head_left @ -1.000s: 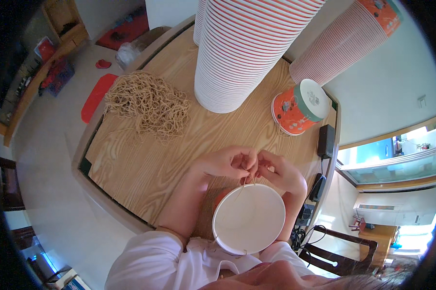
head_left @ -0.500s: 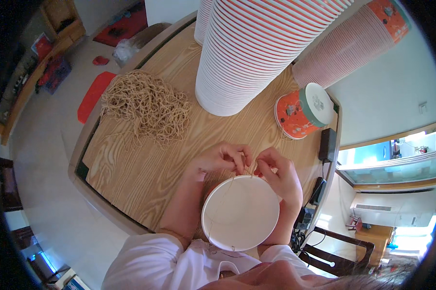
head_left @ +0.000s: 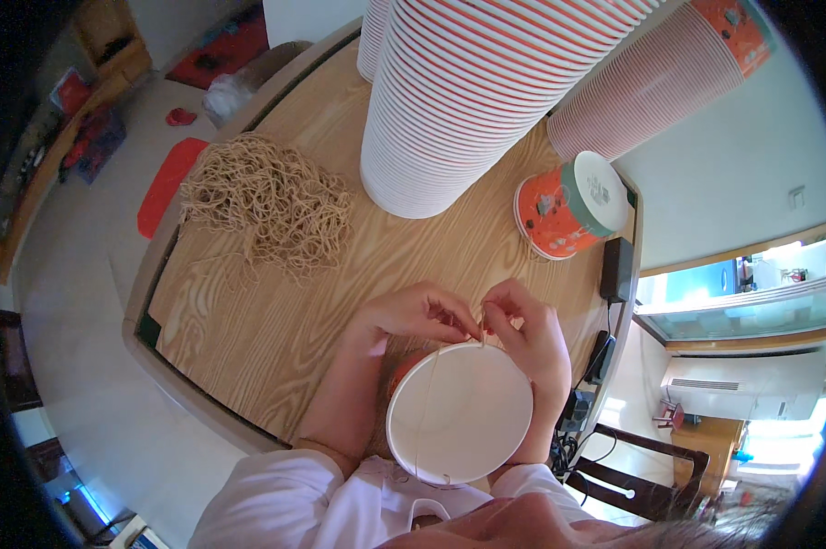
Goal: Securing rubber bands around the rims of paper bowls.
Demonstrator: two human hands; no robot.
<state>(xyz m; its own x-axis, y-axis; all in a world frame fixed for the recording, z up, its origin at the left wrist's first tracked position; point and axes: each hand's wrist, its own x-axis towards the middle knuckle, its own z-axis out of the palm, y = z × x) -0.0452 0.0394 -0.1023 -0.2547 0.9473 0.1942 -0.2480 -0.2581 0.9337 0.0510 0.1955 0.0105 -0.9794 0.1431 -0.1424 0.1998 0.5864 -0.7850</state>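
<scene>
Head view shows a round white-lidded paper bowl point(head_left: 458, 414) nearest the person, a thin tan string point(head_left: 428, 403) running across its lid. Both hands, left hand point(head_left: 413, 313) and right hand point(head_left: 527, 334), pinch that string at the bowl's far rim. Farther off on the wooden table point(head_left: 248, 320) lie a heap of strings point(head_left: 266, 201) at left, a tall stack of bowls point(head_left: 468, 91) and a lidded orange bowl point(head_left: 568, 203) on its side at right.

A big brown wooden table point(head_left: 248, 329) stands on a pale grey floor point(head_left: 83, 302). A flat red mat point(head_left: 164, 186) lies on the floor beside it. A dark wooden chair point(head_left: 646, 480) stands at the right. The wall point(head_left: 733, 174) is pale.
</scene>
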